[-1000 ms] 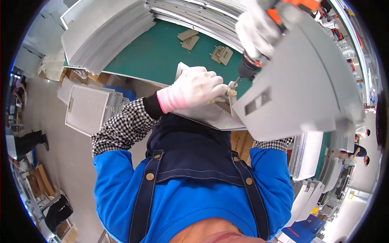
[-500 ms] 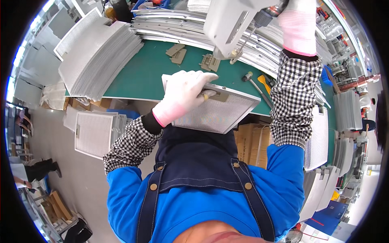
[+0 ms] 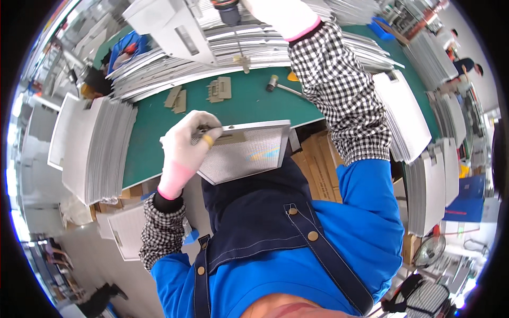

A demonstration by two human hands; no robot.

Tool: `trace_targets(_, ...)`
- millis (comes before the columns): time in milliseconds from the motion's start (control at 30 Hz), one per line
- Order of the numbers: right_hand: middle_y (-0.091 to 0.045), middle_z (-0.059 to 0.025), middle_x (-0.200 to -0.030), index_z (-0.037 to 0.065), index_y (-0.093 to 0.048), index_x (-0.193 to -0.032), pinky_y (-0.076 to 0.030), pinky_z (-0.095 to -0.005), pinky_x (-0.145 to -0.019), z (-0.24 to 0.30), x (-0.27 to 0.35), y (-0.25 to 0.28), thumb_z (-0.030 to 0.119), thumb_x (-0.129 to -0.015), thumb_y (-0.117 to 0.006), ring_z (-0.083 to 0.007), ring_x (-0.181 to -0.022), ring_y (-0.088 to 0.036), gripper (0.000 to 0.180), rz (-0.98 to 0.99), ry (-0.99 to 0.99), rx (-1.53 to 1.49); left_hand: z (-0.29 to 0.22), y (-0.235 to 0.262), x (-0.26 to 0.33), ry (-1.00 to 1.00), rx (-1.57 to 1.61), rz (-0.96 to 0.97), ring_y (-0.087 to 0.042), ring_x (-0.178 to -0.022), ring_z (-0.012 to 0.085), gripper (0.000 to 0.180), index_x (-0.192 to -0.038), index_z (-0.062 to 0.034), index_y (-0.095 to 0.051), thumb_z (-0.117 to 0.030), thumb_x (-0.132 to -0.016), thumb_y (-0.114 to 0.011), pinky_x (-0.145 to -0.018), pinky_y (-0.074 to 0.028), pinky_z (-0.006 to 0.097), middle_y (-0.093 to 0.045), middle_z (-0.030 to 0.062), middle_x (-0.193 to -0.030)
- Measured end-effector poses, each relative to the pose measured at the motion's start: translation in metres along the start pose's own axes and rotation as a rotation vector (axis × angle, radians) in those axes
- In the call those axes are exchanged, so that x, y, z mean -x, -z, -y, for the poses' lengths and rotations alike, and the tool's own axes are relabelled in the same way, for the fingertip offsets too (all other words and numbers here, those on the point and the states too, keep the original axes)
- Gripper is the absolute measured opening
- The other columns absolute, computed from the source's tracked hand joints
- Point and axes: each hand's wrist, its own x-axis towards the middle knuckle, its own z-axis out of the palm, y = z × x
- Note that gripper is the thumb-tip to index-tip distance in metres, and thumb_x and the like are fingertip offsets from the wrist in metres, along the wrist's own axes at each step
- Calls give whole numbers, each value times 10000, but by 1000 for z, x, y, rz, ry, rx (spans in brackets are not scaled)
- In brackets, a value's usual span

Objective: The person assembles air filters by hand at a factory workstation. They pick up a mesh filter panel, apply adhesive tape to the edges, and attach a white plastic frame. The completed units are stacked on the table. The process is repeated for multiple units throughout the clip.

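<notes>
Compared with half a second ago, the grey metal part [image 3: 180,34] has shifted leftward, further from the driver's bit, and our view has swung so the bench's things sit further left. Our left hand [image 3: 190,146] stays clamped on the top edge of the mesh panel [image 3: 246,153], near its left corner; the panel stands tilted before our dark overalls [image 3: 254,217]. Our right hand [image 3: 283,17] is beside the power driver [image 3: 229,13], but the upper rim cuts it off, so we cannot tell how its fingers close.

Around us, a tall panel stack [image 3: 95,153] walls off the left, a long row of flat panels [image 3: 212,49] bars the far side, and white panels [image 3: 403,116] stand to the right. Beige pieces [image 3: 219,89] and a hammer [image 3: 272,83] lie between, the hammer's handle reaching toward our checked right sleeve [image 3: 339,95].

Open green bench [image 3: 249,103] remains between the beige pieces and our panel, and beside the left stack. Its front edge shows on both sides of the panel, with cardboard boxes [image 3: 321,161] below at right.
</notes>
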Motion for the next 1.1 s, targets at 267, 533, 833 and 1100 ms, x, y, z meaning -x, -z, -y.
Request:
trace_targets(267, -602, -47, -1093, 5, -469, -1402, -485, -268, -848, 16, 49, 44, 102, -964, -630, -124, -996, -575, 477, 160, 23, 394, 13, -11, 9, 192, -46, 2, -690, -805, 139, 116, -997, -13, -662, -111, -936, -679, -768, -532, 279, -713, 91, -872)
trace_targets(533, -643, -240, -1246, 53, -540, -1365, -498, -452, -994, -63, 231, 210, 203, -875, -611, -351, -1134, -649, 518, 448, -1013, 1884, 17, -31, 8, -405, -302, -326, -625, -792, 291, 184, -861, -90, -618, -41, -768, -769, -731, -476, 393, -657, 62, -832)
trace_targets(833, -629, -143, -1288, 165, -545, -1377, -490, -439, -1009, -83, 330, 222, 165, -750, -679, -335, -1202, -593, 641, -59, -740, 1634, 22, -16, -8, 23, 44, -266, -691, -807, 121, 81, -1025, -16, -685, -43, -952, -662, -740, -546, 264, -716, 66, -891)
trace_targets(1100, -598, -77, -903, 26, -565, -1245, -509, -349, -674, 41, 253, 150, 46, -801, -618, -188, -741, -559, 448, -828, -136, 678, 36, -23, -8, -202, -199, -394, -704, -793, 195, 104, -1001, -91, -699, -59, -902, -703, -708, -556, 299, -710, 51, -909)
